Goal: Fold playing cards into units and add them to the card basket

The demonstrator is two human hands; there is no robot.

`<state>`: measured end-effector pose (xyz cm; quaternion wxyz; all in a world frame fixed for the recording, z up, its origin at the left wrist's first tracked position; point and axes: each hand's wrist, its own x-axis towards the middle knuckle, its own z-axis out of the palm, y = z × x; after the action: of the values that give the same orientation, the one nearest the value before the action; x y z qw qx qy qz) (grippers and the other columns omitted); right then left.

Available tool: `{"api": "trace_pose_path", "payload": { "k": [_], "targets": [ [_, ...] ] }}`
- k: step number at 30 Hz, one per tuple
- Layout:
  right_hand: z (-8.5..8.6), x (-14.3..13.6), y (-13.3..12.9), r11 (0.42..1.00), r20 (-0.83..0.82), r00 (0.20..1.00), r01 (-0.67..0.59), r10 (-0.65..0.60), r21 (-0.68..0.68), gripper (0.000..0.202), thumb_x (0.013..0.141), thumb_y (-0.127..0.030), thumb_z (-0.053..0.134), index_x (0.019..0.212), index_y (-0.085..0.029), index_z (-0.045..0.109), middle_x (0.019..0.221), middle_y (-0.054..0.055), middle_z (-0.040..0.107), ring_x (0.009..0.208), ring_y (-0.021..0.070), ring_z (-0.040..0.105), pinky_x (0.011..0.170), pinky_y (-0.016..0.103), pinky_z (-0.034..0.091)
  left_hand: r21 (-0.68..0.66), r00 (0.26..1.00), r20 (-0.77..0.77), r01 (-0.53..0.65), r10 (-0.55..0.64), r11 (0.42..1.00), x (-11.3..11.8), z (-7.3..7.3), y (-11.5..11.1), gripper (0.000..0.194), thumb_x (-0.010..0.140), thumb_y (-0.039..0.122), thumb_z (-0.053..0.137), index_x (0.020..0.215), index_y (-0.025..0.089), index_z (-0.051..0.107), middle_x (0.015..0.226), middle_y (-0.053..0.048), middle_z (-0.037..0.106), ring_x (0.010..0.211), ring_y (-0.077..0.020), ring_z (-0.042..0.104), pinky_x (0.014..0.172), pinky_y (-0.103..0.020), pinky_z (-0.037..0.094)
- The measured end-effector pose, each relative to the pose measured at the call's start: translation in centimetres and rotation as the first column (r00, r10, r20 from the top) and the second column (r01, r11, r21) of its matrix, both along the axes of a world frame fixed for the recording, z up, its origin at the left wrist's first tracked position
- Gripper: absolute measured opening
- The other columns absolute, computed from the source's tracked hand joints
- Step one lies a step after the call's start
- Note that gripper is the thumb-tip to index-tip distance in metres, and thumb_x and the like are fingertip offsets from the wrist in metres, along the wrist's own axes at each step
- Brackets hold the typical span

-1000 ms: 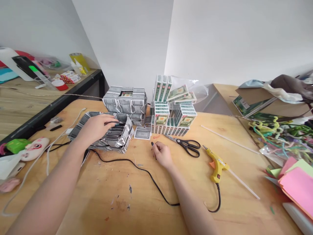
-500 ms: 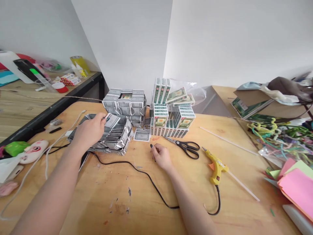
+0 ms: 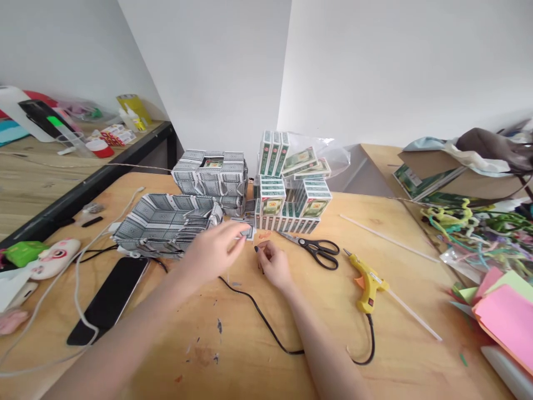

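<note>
My left hand (image 3: 219, 248) is over the small card pile (image 3: 249, 230), its thumb and fingertips near the cards; whether it grips one is hidden. On the wooden table rests my right hand (image 3: 272, 264), fingers curled in, with what they hold, if anything, too small to make out. Left of my left hand sits an open tray woven of folded cards (image 3: 154, 219), with folded cards stacked in its right end. Behind it stands a taller folded-card block (image 3: 210, 175). Boxes of playing cards (image 3: 291, 205) are stacked behind my right hand.
Black scissors (image 3: 318, 250) and a yellow glue gun (image 3: 368, 283) lie to the right, beside a glue stick (image 3: 387, 239). A phone (image 3: 110, 300) and white cable are at left. Coloured paper (image 3: 506, 316) lies far right.
My left hand has moved right, from the tray to the small card pile. The card it held over the tray is gone from that spot, and the phone is now uncovered. My right hand stays put.
</note>
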<state>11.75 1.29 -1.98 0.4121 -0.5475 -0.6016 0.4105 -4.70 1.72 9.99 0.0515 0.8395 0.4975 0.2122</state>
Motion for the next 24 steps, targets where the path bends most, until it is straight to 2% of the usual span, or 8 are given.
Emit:
{"api": "trace_pose_path", "payload": {
  "k": [3, 6, 8, 11, 16, 19, 21, 24],
  "targets": [
    [0.1, 0.0, 0.0, 1.0, -0.005, 1.0, 0.015, -0.015, 0.024, 0.022, 0.081, -0.038, 0.042, 0.077, -0.02, 0.054, 0.046, -0.004, 0.051, 0.039, 0.0121, 0.045, 0.043, 0.023, 0.034, -0.124, 0.988, -0.151, -0.01, -0.009, 0.992, 2.0, -4.8, 1.3, 0.034, 0.079, 0.022, 0.045, 0.112, 0.016, 0.05, 0.114, -0.012, 0.057, 0.101, -0.0244, 0.055, 0.086, -0.036, 0.043],
    [0.1, 0.0, 0.0, 0.999, 0.028, 0.999, 0.013, -0.014, 0.049, 0.021, 0.081, -0.036, 0.042, 0.077, -0.02, 0.056, 0.047, -0.003, 0.051, 0.041, 0.0124, 0.046, 0.045, 0.023, 0.035, -0.046, 0.968, -0.174, -0.19, 0.179, 0.981, 3.0, -8.7, 3.0, 0.036, 0.078, 0.024, 0.047, 0.111, 0.01, 0.048, 0.124, -0.019, 0.047, 0.119, -0.0289, 0.04, 0.095, -0.04, 0.035],
    [0.1, 0.0, 0.0, 0.998, 0.048, 0.999, 0.006, -0.008, 0.055, 0.019, 0.08, -0.034, 0.043, 0.078, -0.02, 0.057, 0.047, -0.003, 0.051, 0.042, 0.0124, 0.046, 0.046, 0.023, 0.035, 0.005, 0.941, -0.166, -0.297, 0.294, 0.955, 3.4, -10.0, 3.8, 0.043, 0.08, 0.031, 0.046, 0.115, 0.006, 0.045, 0.123, -0.022, 0.047, 0.118, -0.0317, 0.04, 0.094, -0.043, 0.035],
    [0.0, 0.0, 0.0, 0.999, 0.055, 0.998, 0.006, -0.009, 0.05, 0.019, 0.08, -0.033, 0.044, 0.079, -0.02, 0.057, 0.048, -0.003, 0.053, 0.042, 0.0122, 0.046, 0.046, 0.023, 0.035, 0.025, 0.928, -0.19, -0.321, 0.32, 0.947, 3.8, -10.2, 3.8, 0.041, 0.081, 0.032, 0.043, 0.113, 0.006, 0.046, 0.118, -0.023, 0.05, 0.113, -0.0314, 0.045, 0.093, -0.043, 0.035],
    [0.4, 0.0, 0.0, 0.998, 0.024, 1.0, 0.006, -0.007, 0.065, 0.021, 0.08, -0.035, 0.044, 0.077, -0.019, 0.057, 0.048, -0.003, 0.053, 0.043, 0.0119, 0.046, 0.045, 0.022, 0.035, 0.005, 0.895, -0.274, -0.364, 0.351, 0.931, 4.6, -9.4, 2.9, 0.038, 0.079, 0.025, 0.044, 0.112, 0.005, 0.047, 0.11, -0.023, 0.055, 0.106, -0.0316, 0.05, 0.084, -0.041, 0.04],
    [0.4, 0.0, 0.0, 0.998, -0.027, 0.999, 0.03, -0.029, 0.057, 0.022, 0.081, -0.037, 0.043, 0.077, -0.019, 0.056, 0.047, -0.004, 0.051, 0.042, 0.0116, 0.045, 0.044, 0.022, 0.035, 0.014, 0.897, -0.295, -0.341, 0.33, 0.94, 4.6, -9.0, 2.6, 0.032, 0.079, 0.021, 0.043, 0.106, 0.005, 0.051, 0.105, -0.022, 0.058, 0.1, -0.0302, 0.054, 0.081, -0.039, 0.041],
    [0.4, 0.1, 0.0, 0.997, -0.066, 0.996, 0.07, -0.067, 0.039, 0.022, 0.081, -0.037, 0.043, 0.081, -0.018, 0.055, 0.046, -0.005, 0.05, 0.04, 0.0113, 0.045, 0.044, 0.022, 0.036, 0.009, 0.91, -0.281, -0.314, 0.304, 0.949, 4.2, -8.8, 2.4, 0.026, 0.083, 0.022, 0.036, 0.093, 0.008, 0.056, 0.092, -0.018, 0.063, 0.088, -0.0275, 0.059, 0.073, -0.035, 0.043],
    [0.4, 0.0, 0.0, 0.992, -0.132, 0.984, 0.123, -0.119, 0.024, 0.024, 0.081, -0.035, 0.043, 0.095, -0.018, 0.053, 0.051, -0.005, 0.051, 0.041, 0.0104, 0.044, 0.043, 0.021, 0.037, 0.002, 0.913, -0.237, -0.341, 0.332, 0.94, 3.4, -8.5, 1.9, 0.03, 0.086, 0.023, 0.03, 0.077, 0.012, 0.056, 0.07, -0.011, 0.063, 0.063, -0.0224, 0.061, 0.053, -0.028, 0.039]
  ]
}}
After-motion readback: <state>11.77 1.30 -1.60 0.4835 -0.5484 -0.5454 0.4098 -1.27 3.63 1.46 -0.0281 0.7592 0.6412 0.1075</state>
